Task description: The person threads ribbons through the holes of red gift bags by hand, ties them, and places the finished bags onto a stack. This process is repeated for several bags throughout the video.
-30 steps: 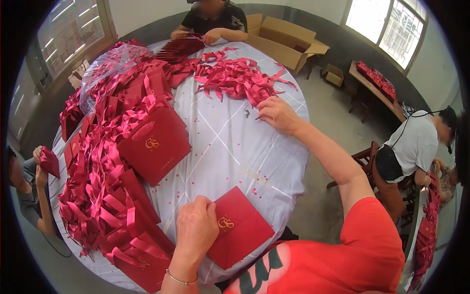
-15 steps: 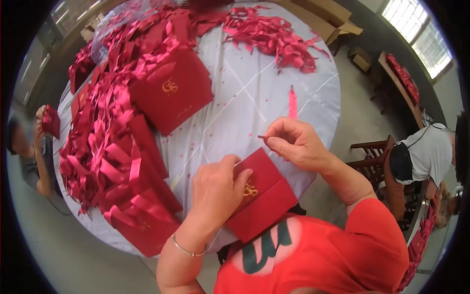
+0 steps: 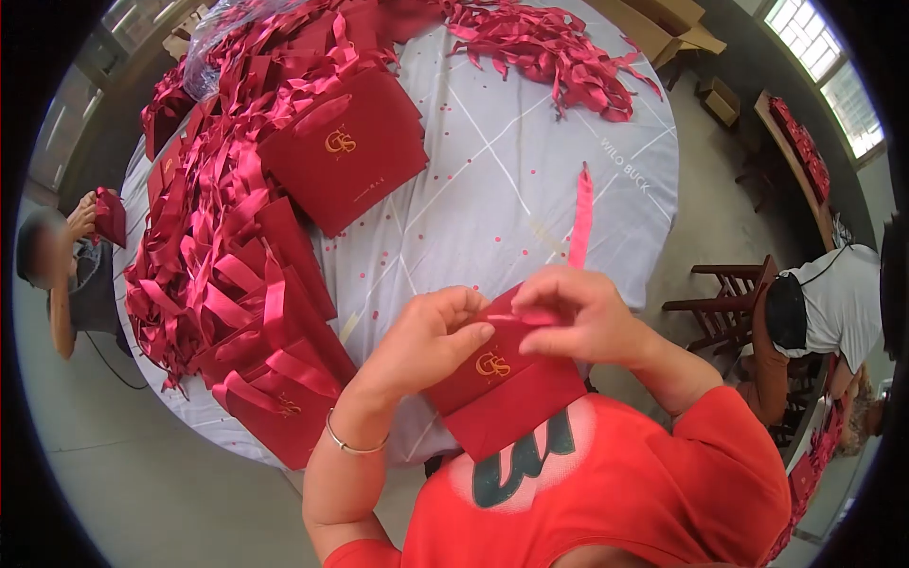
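A red paper gift bag [image 3: 507,388] with a gold emblem lies flat at the table's near edge, against the red shirt. My left hand [image 3: 431,336] grips its upper left edge, thumb on the front and fingers behind. Closed at the bag's upper right edge, my right hand [image 3: 587,317] has a pink-red ribbon [image 3: 537,316] between thumb and fingers, lying over the bag's front. The ribbon's tip is hidden by the fingers. Beyond that hand, a separate length of ribbon [image 3: 581,218] is stretched out on the cloth.
Red bags with ribbon handles [image 3: 227,237] are heaped on the left. One larger bag [image 3: 346,156] lies on top. Loose ribbons [image 3: 549,57] form a pile at the back. Small red dots speckle the tablecloth [image 3: 454,218]. Other people sit at left [image 3: 85,275] and right [image 3: 833,293].
My right hand has come down and toward the bag, bringing the ribbon from above the cloth onto the bag's upper edge. My left hand stays on the bag, its fingers slightly shifted.
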Tool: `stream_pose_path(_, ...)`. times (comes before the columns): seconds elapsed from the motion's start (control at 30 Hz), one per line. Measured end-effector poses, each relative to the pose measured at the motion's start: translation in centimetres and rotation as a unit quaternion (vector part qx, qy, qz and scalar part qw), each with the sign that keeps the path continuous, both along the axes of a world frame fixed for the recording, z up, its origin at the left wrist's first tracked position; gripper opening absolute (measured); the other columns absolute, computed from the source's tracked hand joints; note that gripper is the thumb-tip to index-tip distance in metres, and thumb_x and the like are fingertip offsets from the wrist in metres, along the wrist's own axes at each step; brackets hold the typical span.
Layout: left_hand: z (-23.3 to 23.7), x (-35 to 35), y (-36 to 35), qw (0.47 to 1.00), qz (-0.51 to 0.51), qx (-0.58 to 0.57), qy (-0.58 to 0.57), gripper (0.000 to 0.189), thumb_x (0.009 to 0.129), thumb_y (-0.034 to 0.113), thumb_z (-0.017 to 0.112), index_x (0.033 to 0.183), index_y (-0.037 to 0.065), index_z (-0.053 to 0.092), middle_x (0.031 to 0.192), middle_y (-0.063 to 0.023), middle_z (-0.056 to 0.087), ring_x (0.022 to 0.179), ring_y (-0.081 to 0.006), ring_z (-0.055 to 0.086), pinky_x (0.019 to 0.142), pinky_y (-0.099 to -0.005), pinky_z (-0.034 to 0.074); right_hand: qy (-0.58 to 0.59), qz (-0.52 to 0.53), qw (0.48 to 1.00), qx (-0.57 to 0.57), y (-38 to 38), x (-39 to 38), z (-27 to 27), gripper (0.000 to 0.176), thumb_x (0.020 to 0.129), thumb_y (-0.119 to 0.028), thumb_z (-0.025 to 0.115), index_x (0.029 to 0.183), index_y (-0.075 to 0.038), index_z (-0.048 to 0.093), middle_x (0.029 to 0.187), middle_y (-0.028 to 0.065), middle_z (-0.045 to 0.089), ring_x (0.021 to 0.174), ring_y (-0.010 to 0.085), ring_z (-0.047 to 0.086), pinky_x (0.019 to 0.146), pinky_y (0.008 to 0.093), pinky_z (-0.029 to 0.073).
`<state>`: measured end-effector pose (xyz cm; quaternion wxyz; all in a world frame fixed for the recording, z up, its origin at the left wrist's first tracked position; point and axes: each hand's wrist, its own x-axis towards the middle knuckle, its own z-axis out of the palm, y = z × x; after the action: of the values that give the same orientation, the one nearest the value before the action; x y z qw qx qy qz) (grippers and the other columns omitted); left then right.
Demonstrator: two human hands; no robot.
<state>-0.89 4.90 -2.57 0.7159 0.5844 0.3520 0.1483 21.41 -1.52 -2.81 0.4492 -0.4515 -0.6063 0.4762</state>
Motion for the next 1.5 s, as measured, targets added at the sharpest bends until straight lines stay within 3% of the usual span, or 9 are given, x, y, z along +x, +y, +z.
stream_pose_path(0.07,0.0,-0.2,0.2,0.999,-0.009,-0.024,-0.022,0.017,0.095,0.0,0.057,0.111,-0.004,0.061,0.095,-0.0019,0.067,0.086,-0.0062,0.06,0.076,-0.0237,0.051,-0.117,0.012,0.974,0.194,0.1,0.0,-0.1,0.029,0.069,0.002,0.084,0.095,-0.002,0.071,0.086,0.0107,0.067,0.075,0.0199,0.066,0.065,0.0274,0.05)
stream_pose_path(0.1,0.0,-0.3,0.3,0.997,-0.023,-0.052,-0.044,0.021,0.096,-0.002,0.055,0.117,-0.004,0.06,0.104,-0.0021,0.067,0.092,-0.0065,0.061,0.082,-0.0226,0.051,-0.118,0.012,0.974,0.193,-0.1,0.0,-0.1,0.029,0.069,0.002,0.084,0.095,-0.002,0.071,0.086,0.0107,0.067,0.075,0.0199,0.066,0.065,0.0274,0.05)
stream_pose_path(0.2,-0.1,-0.2,0.3,0.995,-0.008,-0.09,-0.043,0.019,0.096,-0.002,0.054,0.113,-0.003,0.062,0.1,0.0002,0.066,0.092,-0.0047,0.057,0.081,-0.0233,0.049,-0.13,-0.021,0.969,0.209,-0.6,0.1,-0.1,0.021,0.071,0.002,0.083,0.088,-0.003,0.072,0.074,0.0071,0.065,0.065,0.0172,0.061,0.054,0.028,0.046)
stream_pose_path(0.63,1.0,0.1,-0.1,0.996,0.016,-0.091,-0.015,0.024,0.095,-0.007,0.049,0.116,-0.002,0.06,0.103,-0.0006,0.065,0.096,-0.006,0.059,0.086,-0.023,0.049,-0.194,-0.081,0.935,0.285,0.2,-0.5,-0.5,0.021,0.068,0.002,0.083,0.085,-0.004,0.072,0.065,0.0059,0.06,0.053,0.0175,0.055,0.045,0.0281,0.04)
stream_pose_path(1.03,1.1,0.1,-0.5,1.0,-0.011,0.024,0.015,0.027,0.095,-0.007,0.051,0.12,-0.004,0.06,0.105,-0.0028,0.067,0.096,-0.0065,0.061,0.084,-0.0228,0.051,-0.354,-0.095,0.849,0.381,-0.3,-2.0,0.3,0.021,0.067,0.0,0.081,0.081,-0.004,0.068,0.066,0.0044,0.056,0.052,0.0196,0.055,0.043,0.0309,0.043)
stream_pose_path(1.2,-0.6,0.2,-0.9,0.995,0.027,0.095,0.01,0.024,0.087,-0.002,0.055,0.11,-0.003,0.062,0.096,-0.0177,0.071,0.09,-0.0215,0.068,0.081,-0.0321,0.052,-0.426,-0.069,0.83,0.354,-0.7,-3.0,1.6,0.015,0.07,-0.002,0.078,0.076,-0.005,0.064,0.066,0.0048,0.054,0.053,0.0208,0.056,0.044,0.032,0.043)
stream_pose_path(1.23,-0.7,0.1,-0.9,0.995,0.029,0.099,0.009,0.024,0.087,-0.002,0.055,0.11,-0.003,0.062,0.096,-0.0177,0.071,0.09,-0.0215,0.068,0.081,-0.0321,0.052,-0.457,-0.055,0.822,0.336,-0.8,-3.1,1.9,0.014,0.071,-0.002,0.077,0.074,-0.005,0.063,0.066,0.0054,0.054,0.053,0.0215,0.056,0.044,0.0326,0.043)
stream_pose_path(1.3,-0.7,0.1,-0.7,0.995,-0.008,0.088,0.039,0.026,0.093,-0.008,0.05,0.116,-0.004,0.061,0.1,-0.0023,0.068,0.092,-0.0061,0.061,0.081,-0.0229,0.05,-0.443,-0.04,0.834,0.326,-0.5,-3.1,2.2,0.015,0.072,-0.002,0.076,0.072,-0.005,0.061,0.066,0.0062,0.053,0.053,0.0224,0.056,0.044,0.0331,0.043)
stream_pose_path(1.5,-0.2,0.0,-0.7,0.996,-0.001,0.077,0.036,0.026,0.092,-0.009,0.05,0.114,-0.005,0.062,0.098,-0.0026,0.068,0.093,-0.0066,0.061,0.082,-0.0238,0.05,-0.364,-0.026,0.889,0.276,0.8,-2.6,2.0,0.015,0.074,-0.001,0.073,0.071,-0.005,0.059,0.063,0.0077,0.052,0.051,0.0247,0.054,0.044,0.0356,0.042)
